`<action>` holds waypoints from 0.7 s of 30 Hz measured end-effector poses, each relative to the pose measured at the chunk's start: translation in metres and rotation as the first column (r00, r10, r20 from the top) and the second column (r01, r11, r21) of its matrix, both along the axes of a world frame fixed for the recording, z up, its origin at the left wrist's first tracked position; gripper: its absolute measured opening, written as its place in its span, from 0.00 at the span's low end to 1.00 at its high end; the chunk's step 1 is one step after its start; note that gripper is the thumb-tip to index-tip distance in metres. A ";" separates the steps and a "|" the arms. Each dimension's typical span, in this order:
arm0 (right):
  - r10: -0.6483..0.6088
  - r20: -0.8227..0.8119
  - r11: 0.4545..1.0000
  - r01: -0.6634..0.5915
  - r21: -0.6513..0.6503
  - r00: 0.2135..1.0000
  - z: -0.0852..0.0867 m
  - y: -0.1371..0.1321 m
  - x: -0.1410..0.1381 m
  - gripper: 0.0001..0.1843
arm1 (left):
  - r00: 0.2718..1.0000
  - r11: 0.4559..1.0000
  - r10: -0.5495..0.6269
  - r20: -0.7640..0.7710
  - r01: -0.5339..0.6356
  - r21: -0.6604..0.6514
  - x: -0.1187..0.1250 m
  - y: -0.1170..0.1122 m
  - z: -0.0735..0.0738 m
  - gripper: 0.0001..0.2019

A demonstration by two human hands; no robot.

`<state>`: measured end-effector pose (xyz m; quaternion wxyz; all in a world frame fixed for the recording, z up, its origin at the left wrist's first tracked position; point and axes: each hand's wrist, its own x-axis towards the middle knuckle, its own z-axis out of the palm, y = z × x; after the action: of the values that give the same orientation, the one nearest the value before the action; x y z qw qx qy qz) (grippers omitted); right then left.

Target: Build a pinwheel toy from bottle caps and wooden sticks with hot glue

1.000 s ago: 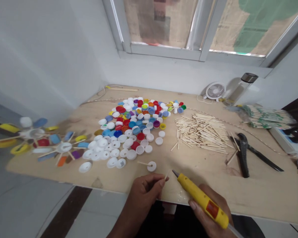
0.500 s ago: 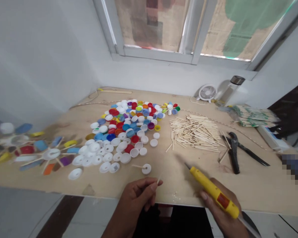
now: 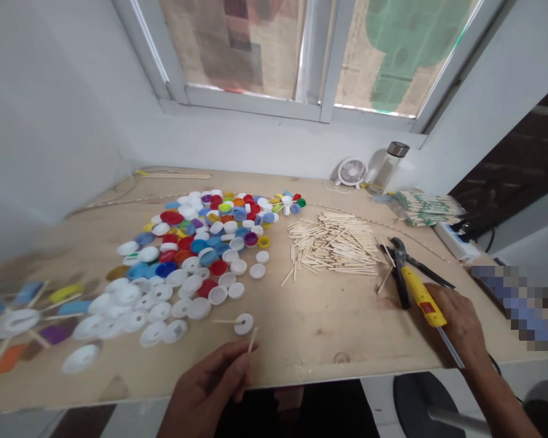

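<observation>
My left hand (image 3: 210,389) is at the table's near edge, pinching a short wooden stick (image 3: 252,339) that points up. Just beyond it lies a white bottle cap (image 3: 243,323) with a stick stuck into its side. My right hand (image 3: 459,325) is out to the right, closed round a yellow glue gun (image 3: 422,297) whose tip lies over the black pliers (image 3: 399,274). A pile of loose wooden sticks (image 3: 333,246) lies in the middle of the plywood table (image 3: 329,328). A heap of coloured and white bottle caps (image 3: 196,255) spreads to the left.
Finished cap-and-stick wheels (image 3: 22,310) lie blurred at the far left. At the back stand a small white fan (image 3: 351,171) and a clear bottle (image 3: 388,165). A bag of sticks (image 3: 427,208) and a white power strip (image 3: 454,242) lie at the right.
My right hand has carried the yellow glue gun away from the stick and out to the right, beside the pliers. The left hand keeps the stick. The view has swung rightward.
</observation>
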<state>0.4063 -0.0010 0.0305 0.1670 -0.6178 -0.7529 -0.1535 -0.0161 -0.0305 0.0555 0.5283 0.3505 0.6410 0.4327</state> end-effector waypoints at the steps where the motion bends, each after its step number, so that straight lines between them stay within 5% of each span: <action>1: -0.006 0.025 1.000 0.006 -0.016 1.000 -0.002 0.002 0.003 0.14 | 1.000 1.000 0.025 -0.006 -0.025 0.008 0.001 -0.001 0.000 0.16; 5: -0.009 0.055 0.997 0.012 -0.070 0.998 -0.003 0.007 0.009 0.14 | 0.995 0.995 0.099 0.021 -0.099 0.018 0.006 -0.005 0.000 0.14; 10: 0.076 0.001 0.984 -0.075 -0.159 0.997 -0.004 0.010 0.016 0.16 | 0.993 0.998 0.054 0.108 -0.057 0.031 0.010 -0.006 -0.005 0.14; 16: 0.062 -0.128 0.994 -0.073 -0.086 0.990 -0.007 0.001 0.020 0.23 | 0.890 0.992 0.118 0.440 -0.089 -0.087 0.019 -0.009 -0.003 0.14; 21: 0.014 -0.354 1.000 -0.012 0.009 0.935 0.018 -0.023 -0.042 0.21 | 0.739 0.985 0.150 0.657 -0.058 -0.160 0.028 -0.010 -0.004 0.12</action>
<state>0.3642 -0.0236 0.0482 0.3026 -0.6297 -0.7143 -0.0412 0.0120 -0.0409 0.0519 0.7187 0.1017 0.4549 0.5159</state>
